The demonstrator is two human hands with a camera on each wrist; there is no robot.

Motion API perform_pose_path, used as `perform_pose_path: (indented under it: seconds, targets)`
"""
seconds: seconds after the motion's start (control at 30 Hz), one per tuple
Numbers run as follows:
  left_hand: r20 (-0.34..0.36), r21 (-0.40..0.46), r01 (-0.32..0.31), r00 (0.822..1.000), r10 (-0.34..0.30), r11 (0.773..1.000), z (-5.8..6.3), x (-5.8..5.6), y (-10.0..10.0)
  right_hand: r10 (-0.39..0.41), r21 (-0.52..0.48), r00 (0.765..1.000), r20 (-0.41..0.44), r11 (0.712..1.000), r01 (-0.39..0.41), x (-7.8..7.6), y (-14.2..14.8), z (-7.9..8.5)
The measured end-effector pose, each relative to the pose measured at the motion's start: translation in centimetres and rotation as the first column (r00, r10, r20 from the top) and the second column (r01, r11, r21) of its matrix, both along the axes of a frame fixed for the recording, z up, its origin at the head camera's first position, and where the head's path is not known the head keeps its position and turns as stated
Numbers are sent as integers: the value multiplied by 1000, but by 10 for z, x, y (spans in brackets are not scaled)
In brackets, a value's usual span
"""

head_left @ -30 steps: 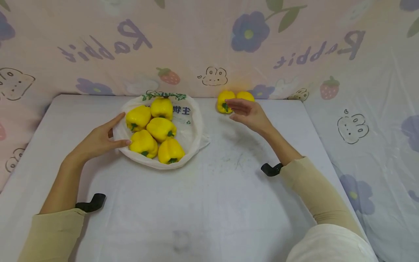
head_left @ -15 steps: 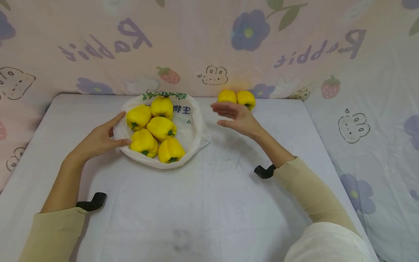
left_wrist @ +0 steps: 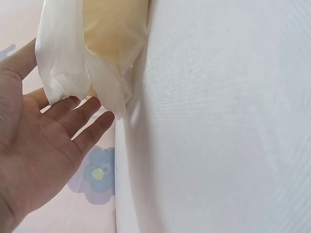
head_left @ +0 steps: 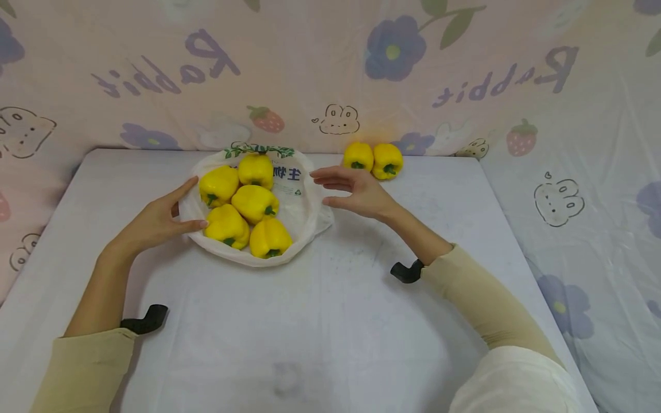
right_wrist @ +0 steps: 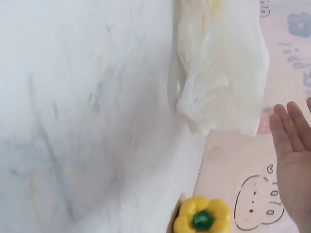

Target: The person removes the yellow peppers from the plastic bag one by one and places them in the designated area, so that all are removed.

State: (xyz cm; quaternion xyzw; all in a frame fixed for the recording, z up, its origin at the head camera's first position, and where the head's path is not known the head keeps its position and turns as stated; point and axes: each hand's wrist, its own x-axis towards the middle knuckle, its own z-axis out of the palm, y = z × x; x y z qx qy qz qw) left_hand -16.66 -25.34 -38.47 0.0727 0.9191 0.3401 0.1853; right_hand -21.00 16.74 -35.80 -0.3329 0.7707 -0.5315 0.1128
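Observation:
A white plastic bag (head_left: 312, 221) stands with its mouth wide and its rim folded down, several yellow bell peppers (head_left: 255, 203) inside. My left hand (head_left: 150, 221) rests against its left side, thumb and forefinger spread at the rim; in the left wrist view, relaxed fingers (left_wrist: 82, 116) touch the plastic. My right hand (head_left: 361, 194) reaches to the bag's right side with fingers extended and nothing held, fingertips close to the rim. In the right wrist view the right hand (right_wrist: 294, 160) shows a gap to the bag (right_wrist: 233, 87).
Two more yellow bell peppers (head_left: 373, 160) sit side by side at the table's back edge, behind my right hand. A printed cloth (head_left: 294, 69) hangs directly behind the white table (head_left: 248, 332). Black curved pieces (head_left: 408, 271) stick out at both wrists.
My right hand has moved left and slightly nearer, from in front of the two back peppers to the bag's right rim. The left hand and the bag have stayed nearly still.

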Motion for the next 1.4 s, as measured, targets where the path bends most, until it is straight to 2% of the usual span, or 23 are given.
perform_pose_path:
  seconds: [0.33,0.63,0.83,1.0,1.17,1.4]
  targets:
    - [0,3,-2,1000,2,1000,-1,0,0,100,9,994,31,995,-101,8,-24,8]
    - [13,6,-15,1000,14,1000,-2,-1,-1,147,10,986,75,989,-148,11,-42,-4]
    - [18,3,-13,1000,13,1000,-1,-1,-1,164,40,981,106,985,-169,16,-53,-6]
    - [1,12,-14,1000,14,1000,1,1,1,178,99,976,123,977,-190,20,-60,-5]
    - [-3,15,-6,1000,6,1000,1,0,0,159,184,976,146,965,-185,22,-65,-6]
    - [-7,29,-8,1000,8,1000,-1,0,0,124,329,979,161,929,-172,24,-73,-7]
